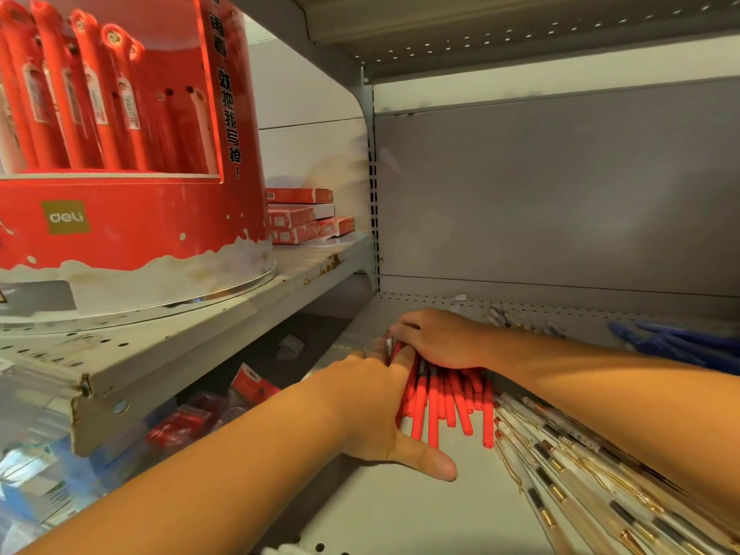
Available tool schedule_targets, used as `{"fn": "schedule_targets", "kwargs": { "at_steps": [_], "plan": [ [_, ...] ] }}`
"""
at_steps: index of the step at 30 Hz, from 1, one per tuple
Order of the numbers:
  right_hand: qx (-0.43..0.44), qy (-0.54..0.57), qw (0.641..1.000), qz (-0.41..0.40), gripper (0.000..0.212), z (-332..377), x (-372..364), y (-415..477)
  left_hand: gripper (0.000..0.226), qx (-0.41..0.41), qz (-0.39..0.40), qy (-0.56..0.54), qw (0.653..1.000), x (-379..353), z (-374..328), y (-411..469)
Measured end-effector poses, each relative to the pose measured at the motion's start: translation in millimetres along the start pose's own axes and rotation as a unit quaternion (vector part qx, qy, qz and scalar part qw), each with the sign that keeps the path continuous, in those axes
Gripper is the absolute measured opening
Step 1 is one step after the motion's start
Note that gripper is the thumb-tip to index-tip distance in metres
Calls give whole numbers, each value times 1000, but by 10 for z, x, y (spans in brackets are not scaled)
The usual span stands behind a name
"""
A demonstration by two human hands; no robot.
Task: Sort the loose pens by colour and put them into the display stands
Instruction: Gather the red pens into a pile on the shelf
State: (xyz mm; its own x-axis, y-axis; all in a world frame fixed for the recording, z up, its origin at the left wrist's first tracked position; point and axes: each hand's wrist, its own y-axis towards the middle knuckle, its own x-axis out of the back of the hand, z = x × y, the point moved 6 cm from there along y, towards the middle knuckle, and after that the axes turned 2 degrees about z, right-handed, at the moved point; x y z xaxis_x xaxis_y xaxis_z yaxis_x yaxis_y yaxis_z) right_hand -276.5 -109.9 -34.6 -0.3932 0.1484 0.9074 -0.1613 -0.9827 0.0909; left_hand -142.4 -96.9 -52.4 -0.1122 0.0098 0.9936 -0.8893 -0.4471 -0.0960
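Grey back panel (560, 194) behind everything, plain, slotted upright at its left edge

Lower shelf (400, 510) – grey metal, perforated along the back, carrying all the loose pens

Upper shelf (224, 314) at left, one level higher, chipped and rusty at the front lip

Round red stand (132, 222) on the upper shelf, "deli" logo on the front, red pens upright in its holes, some holes unfilled

White pens (580, 466) with gold clips in a long fan at lower right of the lower shelf, partly under the right forearm

Red pens (452, 406) bunched on the lower shelf between both hands, lying roughly parallel, near ends toward the camera, just left of the white pens

Left hand (380, 410) pressed against the left side of the red bunch, fingers fairly straight along it, thumb splayed flat on the shelf – pushing, not clenched

Right hand (440, 338) over the far ends of the red bunch, fingers curled down around them, grasping the bunch from above

Blue pens (680, 342) in a blurred heap at far right, well apart from the red ones

Red boxes (304, 218) stacked behind the stand on the upper shelf

Red packets (180, 426) under the upper shelf, blurred, contents unclear
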Motion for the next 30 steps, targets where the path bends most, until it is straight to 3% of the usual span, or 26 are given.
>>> {"fn": "schedule_targets", "kwargs": {
  "at_steps": [4,9,15,20,25,30],
  "plan": [
    [-7,44,999,31,42,48,17,-57,103,-17,-57,45,997,85,-22,40],
    [-18,43,998,50,51,9,172,-179,101,-16,-26,7,1000,124,-5,48],
    [-104,-21,993,-57,16,-331,601,-418,101,25,-12,-47,998,198,2,136],
    [-182,-54,978,84,13,-448,445,-659,95,102,31,-80,991,150,17,365],
    [-137,-56,986,81,11,-356,405,-688,89,178,37,-124,975,166,7,530],
    [-107,-36,989,97,15,-265,309,-690,84,173,29,-106,979,197,-37,550]
  ]
}}
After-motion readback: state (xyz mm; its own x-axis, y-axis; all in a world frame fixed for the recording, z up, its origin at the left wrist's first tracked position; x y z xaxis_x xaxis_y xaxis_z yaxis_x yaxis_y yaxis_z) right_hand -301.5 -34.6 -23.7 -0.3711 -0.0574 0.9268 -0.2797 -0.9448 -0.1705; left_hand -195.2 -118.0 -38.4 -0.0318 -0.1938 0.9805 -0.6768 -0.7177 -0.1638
